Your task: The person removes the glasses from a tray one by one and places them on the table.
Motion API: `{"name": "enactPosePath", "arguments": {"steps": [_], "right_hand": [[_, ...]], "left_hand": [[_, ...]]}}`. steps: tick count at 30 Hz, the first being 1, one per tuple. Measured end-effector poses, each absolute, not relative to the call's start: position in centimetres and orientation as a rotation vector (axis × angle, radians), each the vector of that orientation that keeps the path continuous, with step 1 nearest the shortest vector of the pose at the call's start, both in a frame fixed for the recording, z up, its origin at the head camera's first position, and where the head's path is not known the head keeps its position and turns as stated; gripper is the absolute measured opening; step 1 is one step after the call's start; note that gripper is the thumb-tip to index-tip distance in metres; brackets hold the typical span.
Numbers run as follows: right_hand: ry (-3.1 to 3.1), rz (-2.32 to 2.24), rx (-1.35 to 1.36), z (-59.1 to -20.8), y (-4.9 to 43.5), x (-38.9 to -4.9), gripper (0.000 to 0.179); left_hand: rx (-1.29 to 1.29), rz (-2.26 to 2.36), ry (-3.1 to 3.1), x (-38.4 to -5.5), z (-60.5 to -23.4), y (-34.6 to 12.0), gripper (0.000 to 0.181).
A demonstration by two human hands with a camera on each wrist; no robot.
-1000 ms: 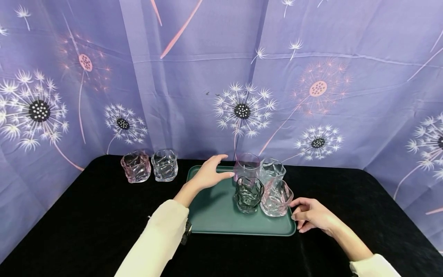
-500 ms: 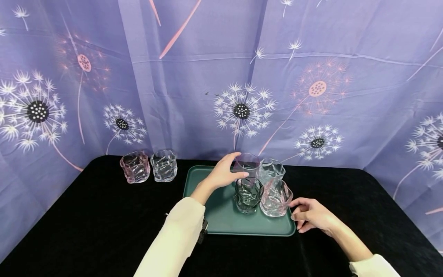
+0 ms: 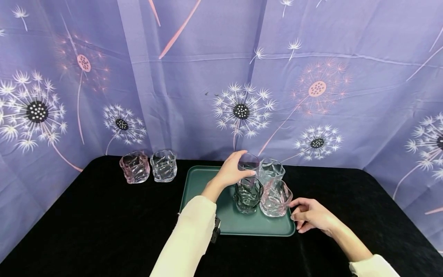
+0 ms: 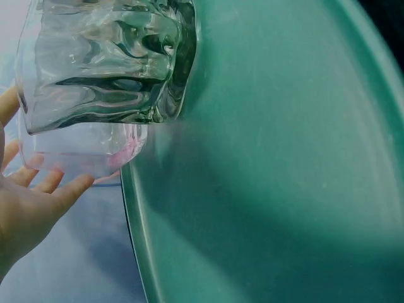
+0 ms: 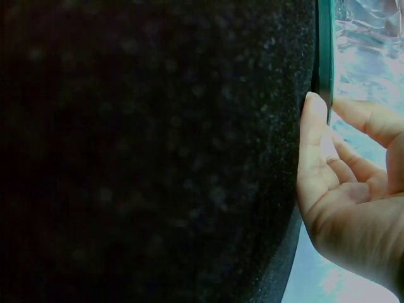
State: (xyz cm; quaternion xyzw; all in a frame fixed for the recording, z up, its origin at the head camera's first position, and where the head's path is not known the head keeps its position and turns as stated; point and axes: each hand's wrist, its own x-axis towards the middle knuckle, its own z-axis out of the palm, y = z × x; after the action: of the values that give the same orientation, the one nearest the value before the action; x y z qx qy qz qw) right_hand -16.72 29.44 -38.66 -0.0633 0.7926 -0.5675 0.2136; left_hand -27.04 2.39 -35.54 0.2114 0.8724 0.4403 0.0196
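Observation:
My left hand reaches over the green tray and holds a purple-tinted glass tumbler at its back, thumb in front and fingers behind. In the left wrist view, those fingers lie along the tumbler, partly hidden by a smoky grey tumbler. That smoky tumbler stands in front of the purple one. Beside them on the tray are a clear tumbler and a pink-tinted tumbler. At the tray's right edge, my right hand pinches the rim between thumb and fingers.
Two more tumblers, one pink and one clear, stand on the black tablecloth left of the tray. A purple dandelion-print curtain hangs right behind the table.
My left hand has moved right across the tray, from beside the purple tumbler to around it. My right hand has kept its place at the tray's edge.

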Motion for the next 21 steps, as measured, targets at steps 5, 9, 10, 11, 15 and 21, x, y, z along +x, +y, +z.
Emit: {"name": "enactPosePath", "arguments": {"steps": [5, 9, 10, 11, 15, 21], "right_hand": [[2.203, -1.572, -0.171, -38.6, 29.42, -16.7, 0.042], [2.205, -1.571, -0.171, -38.61, 29.45, -16.71, 0.043], [2.205, -1.571, -0.172, -38.61, 29.46, -16.71, 0.043], [2.205, -1.572, -0.172, -38.61, 29.46, -16.71, 0.043], [2.201, -1.573, -0.177, -38.6, 29.46, -16.7, 0.043], [2.196, -1.575, -0.189, -38.7, 29.45, -16.72, 0.042]], "left_hand": [[0.61, 1.399, 2.689, -26.94, -35.54, 2.48, 0.069], [0.604, 1.423, 2.688, -27.01, -35.68, 2.56, 0.068], [0.604, 1.426, 2.69, -26.99, -35.68, 2.57, 0.068], [0.604, 1.426, 2.692, -26.97, -35.71, 2.61, 0.068], [0.593, 1.418, 2.709, -26.76, -35.72, 2.74, 0.07], [0.561, 1.45, 2.712, -26.45, -35.81, 2.75, 0.072]]}}
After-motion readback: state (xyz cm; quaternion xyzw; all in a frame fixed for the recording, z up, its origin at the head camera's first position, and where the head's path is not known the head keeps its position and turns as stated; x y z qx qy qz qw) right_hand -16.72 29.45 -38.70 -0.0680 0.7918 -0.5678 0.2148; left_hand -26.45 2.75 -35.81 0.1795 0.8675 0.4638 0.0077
